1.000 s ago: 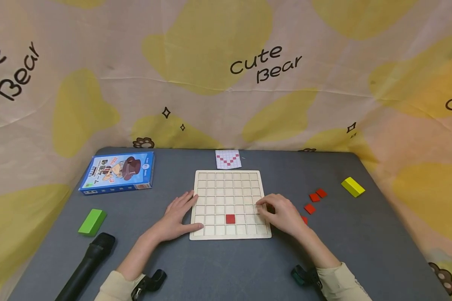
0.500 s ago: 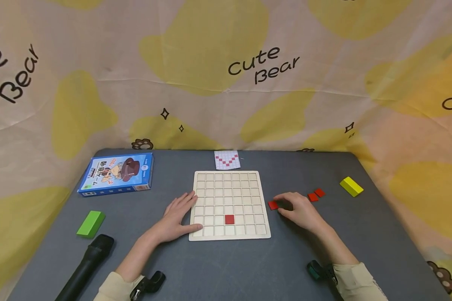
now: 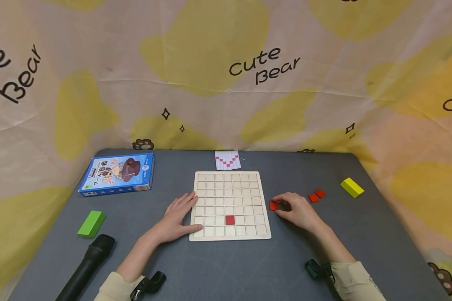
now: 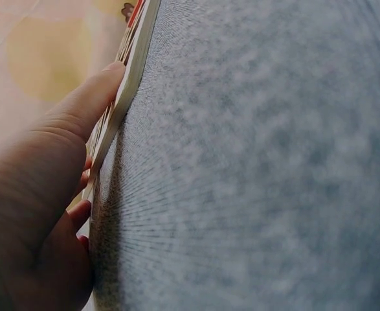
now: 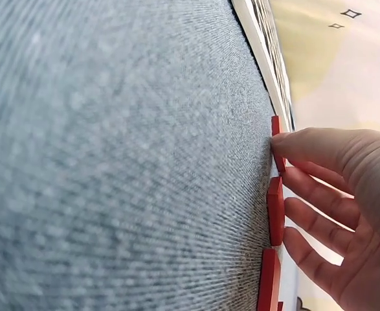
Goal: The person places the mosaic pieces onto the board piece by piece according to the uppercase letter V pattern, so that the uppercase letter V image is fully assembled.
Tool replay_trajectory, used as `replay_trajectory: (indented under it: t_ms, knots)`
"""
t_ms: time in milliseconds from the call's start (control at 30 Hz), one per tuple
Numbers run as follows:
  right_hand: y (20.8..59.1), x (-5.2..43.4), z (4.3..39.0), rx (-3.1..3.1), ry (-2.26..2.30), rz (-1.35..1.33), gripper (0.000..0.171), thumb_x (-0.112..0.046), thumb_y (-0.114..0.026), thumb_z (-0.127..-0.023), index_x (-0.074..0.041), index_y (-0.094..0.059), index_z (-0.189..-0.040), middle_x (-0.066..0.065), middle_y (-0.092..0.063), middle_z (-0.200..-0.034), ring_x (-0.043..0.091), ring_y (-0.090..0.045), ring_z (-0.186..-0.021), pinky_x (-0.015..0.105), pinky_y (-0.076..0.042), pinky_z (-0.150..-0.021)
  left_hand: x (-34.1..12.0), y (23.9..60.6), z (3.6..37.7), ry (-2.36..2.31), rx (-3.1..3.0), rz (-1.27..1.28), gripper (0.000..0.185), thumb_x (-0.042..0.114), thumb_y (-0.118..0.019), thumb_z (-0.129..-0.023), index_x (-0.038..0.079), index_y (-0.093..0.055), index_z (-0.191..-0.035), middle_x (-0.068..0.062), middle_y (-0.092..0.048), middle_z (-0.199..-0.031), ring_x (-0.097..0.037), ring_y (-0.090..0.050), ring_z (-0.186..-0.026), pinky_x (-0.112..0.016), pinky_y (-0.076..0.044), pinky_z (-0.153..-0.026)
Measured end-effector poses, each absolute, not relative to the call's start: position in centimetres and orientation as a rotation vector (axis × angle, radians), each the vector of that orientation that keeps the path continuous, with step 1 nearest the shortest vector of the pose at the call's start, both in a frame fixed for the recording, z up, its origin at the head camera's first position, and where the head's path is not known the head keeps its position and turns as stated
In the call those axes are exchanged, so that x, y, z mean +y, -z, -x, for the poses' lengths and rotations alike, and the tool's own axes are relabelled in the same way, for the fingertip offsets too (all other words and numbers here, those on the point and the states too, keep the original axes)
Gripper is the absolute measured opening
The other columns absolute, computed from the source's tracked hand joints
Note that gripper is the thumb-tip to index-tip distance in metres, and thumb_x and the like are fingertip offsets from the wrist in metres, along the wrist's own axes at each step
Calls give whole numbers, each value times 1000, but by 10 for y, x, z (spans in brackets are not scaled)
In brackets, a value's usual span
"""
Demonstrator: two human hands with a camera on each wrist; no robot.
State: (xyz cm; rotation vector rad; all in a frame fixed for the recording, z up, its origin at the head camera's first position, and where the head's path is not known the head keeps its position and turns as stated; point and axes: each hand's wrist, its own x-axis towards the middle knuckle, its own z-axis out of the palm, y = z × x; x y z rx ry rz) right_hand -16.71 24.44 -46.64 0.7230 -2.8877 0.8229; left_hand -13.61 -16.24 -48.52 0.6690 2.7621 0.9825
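Observation:
A cream grid board (image 3: 203, 184) lies on the grey table with one red square tile (image 3: 230, 220) in a low middle cell. My left hand (image 3: 177, 217) rests along the board's left edge, fingers spread and extended; its thumb (image 4: 99, 94) lies on the rim in the left wrist view. Just right of the board, my right hand (image 3: 299, 212) pinches another red tile (image 3: 273, 206) between thumb and forefinger. In the right wrist view the thumb (image 5: 312, 146) presses that tile's near side, with the other fingers partly curled beyond.
Two loose red tiles (image 3: 314, 197) lie right of the hand; more red tiles (image 5: 276, 210) show in the right wrist view. Farther right sits a yellow block (image 3: 352, 187). A pattern card (image 3: 227, 160) lies behind the board. Leftward are a blue box (image 3: 116, 173), green block (image 3: 92, 224) and microphone (image 3: 86, 267).
My right hand has moved from the board's right edge rightward to a red tile beside it, and its fingers have closed on that tile. The left hand has stayed in place.

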Motion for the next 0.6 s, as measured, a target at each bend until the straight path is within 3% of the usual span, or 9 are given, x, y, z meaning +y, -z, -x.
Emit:
replay_trajectory:
  t_ms: [600]
  knots:
    - [461, 229, 168, -2810, -909, -670, 27, -15, -81, -80, -14, -73, -106, -4, -67, -95, 14, -59, -83, 35, -51, -74, -163, 484, 135, -966, 2764, -650, 92, 50, -71, -84, 6, -29, -153, -10, -20, -161, -34, -13, -147, -63, -9, -111]
